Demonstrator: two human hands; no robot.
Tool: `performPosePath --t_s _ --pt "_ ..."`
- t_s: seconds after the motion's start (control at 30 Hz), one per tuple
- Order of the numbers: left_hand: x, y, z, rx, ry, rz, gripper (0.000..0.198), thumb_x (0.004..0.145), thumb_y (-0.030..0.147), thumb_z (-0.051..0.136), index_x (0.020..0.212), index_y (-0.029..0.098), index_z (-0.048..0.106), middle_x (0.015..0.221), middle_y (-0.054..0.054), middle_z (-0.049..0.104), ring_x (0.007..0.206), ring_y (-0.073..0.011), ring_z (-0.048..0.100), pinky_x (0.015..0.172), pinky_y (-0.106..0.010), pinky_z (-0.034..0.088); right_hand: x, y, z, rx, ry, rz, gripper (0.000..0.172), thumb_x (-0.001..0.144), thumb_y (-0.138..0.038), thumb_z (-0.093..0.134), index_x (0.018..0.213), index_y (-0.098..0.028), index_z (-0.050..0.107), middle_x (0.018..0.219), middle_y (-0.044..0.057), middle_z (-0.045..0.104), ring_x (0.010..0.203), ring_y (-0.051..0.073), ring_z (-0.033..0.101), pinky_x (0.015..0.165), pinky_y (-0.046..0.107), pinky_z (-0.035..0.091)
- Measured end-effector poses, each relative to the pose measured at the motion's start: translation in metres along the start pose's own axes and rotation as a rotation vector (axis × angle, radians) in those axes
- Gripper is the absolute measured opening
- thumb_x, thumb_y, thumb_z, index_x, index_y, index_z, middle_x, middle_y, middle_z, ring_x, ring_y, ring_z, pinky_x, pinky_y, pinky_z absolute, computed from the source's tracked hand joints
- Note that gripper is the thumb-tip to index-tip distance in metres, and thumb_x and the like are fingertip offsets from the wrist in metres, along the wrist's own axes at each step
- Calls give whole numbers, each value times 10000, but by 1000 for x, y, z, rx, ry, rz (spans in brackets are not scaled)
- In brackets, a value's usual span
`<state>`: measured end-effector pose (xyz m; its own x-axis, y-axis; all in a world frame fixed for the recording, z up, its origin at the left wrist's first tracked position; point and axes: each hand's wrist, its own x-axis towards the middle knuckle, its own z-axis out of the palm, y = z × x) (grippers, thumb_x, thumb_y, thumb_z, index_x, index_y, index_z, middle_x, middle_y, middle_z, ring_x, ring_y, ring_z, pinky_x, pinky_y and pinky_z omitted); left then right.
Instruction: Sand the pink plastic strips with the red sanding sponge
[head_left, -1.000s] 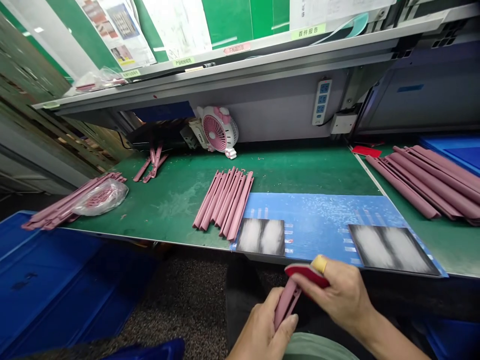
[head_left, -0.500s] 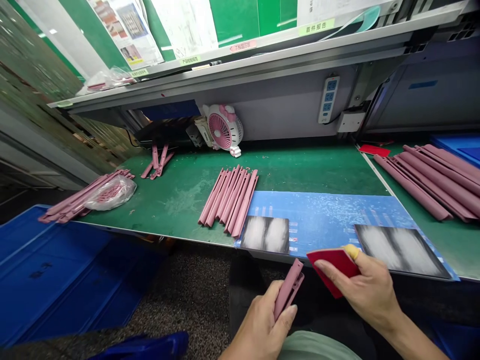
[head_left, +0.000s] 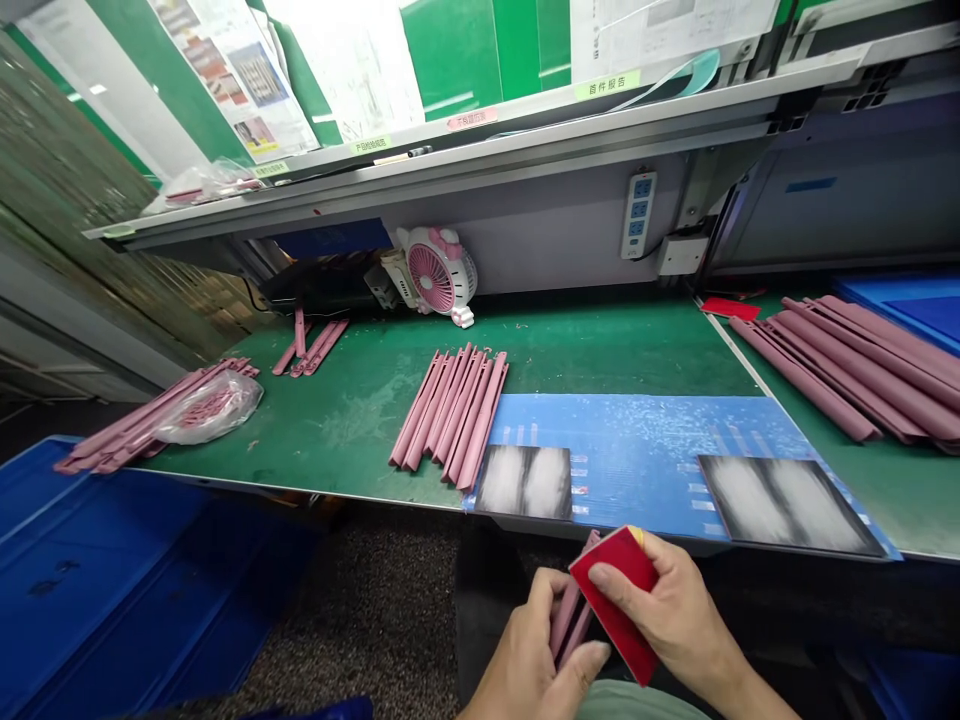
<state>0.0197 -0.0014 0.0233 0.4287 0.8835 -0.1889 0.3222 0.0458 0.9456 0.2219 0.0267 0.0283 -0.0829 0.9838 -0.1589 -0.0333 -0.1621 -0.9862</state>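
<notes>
My left hand (head_left: 536, 645) is closed around a long pink plastic part (head_left: 568, 622), held slanted in front of my lap. Between the thumb and fingers of my right hand (head_left: 679, 620) is a flat red pad (head_left: 621, 600) with a pale edge. The pad overlaps the upper end of the pink part; whether they touch, I cannot tell. Something yellow is wrapped on a right finger. Beyond my hands, a row of similar pink parts (head_left: 450, 415) lies on the green bench top, beside a blue sheet (head_left: 630, 440) bearing two black-and-white panels.
More pink parts (head_left: 847, 365) are piled at the right. At the left lie other pink strips (head_left: 112, 430) and a clear plastic bag (head_left: 214, 408). A pink-and-white fan (head_left: 439, 275) stands at the back, below a shelf (head_left: 450, 150). Blue bins (head_left: 112, 570) sit at lower left.
My right hand has moved left and brought the red pad over the upper end of the pink part. My left hand keeps its hold. The view has shifted slightly.
</notes>
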Motion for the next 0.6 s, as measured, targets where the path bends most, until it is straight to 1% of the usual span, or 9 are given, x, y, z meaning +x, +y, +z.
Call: performPosePath --t_s 0.03,0.1,0.17,0.27,0.33,0.4,0.5,0.57,0.6 --pt "1 -2 2 -67 -15 20 402 928 514 624 1115 181 496 813 21 512 702 -123 439 669 -243 355 -2 3 6 50 -26 16 339 799 -485 801 793 -165 690 660 -4 649 581 129 522 554 231 454" --pt "2 -10 4 -257 -60 61 418 899 531 668 1055 181 501 825 18 511 685 -100 426 654 -221 360 -5 12 15 199 -29 55 351 794 -497 803 808 -163 696 672 0 657 585 129 521 577 239 460" --pt "2 -18 4 -482 -129 69 436 882 542 696 1044 189 497 753 43 506 562 -55 406 553 -173 344 -8 22 17 352 8 117 357 777 -499 823 802 -171 685 661 -11 654 570 119 520 573 227 456" --pt "1 -24 -3 -710 -137 11 424 936 548 621 1137 198 492 614 75 519 343 -29 351 357 -131 262 -12 33 11 475 134 241 364 751 -496 852 844 -187 684 637 -27 660 527 103 536 533 195 454" --pt "2 -21 -7 -735 -116 -43 455 967 566 553 1192 173 506 600 51 562 311 -48 391 315 -136 283 -13 36 3 483 216 245 389 748 -517 849 932 -210 697 662 -17 693 533 125 590 535 207 501" --pt "3 -14 -9 -692 -149 -89 530 967 610 520 1202 136 541 580 36 568 330 -57 416 324 -140 305 -11 33 -6 407 237 114 407 746 -526 843 992 -229 715 773 17 751 618 170 668 600 246 571" --pt "0 -3 -10 -590 -227 -129 655 904 715 534 1140 109 613 574 23 555 391 -52 400 371 -144 276 -6 25 -16 84 111 -157 334 765 -480 826 997 -245 771 972 72 792 810 242 738 755 291 617" --pt "-7 0 -9 -461 -230 -167 652 872 737 564 1092 131 666 656 -3 588 476 -66 442 441 -165 322 -4 20 -18 -155 41 -266 266 780 -456 802 979 -279 798 992 78 799 857 279 757 778 310 628" --pt "-11 1 -10 -370 -210 -187 617 863 727 588 1082 158 689 707 -11 608 525 -85 479 484 -186 364 -4 20 -17 -244 54 -307 223 792 -461 778 946 -301 804 957 75 802 834 292 764 752 322 637"
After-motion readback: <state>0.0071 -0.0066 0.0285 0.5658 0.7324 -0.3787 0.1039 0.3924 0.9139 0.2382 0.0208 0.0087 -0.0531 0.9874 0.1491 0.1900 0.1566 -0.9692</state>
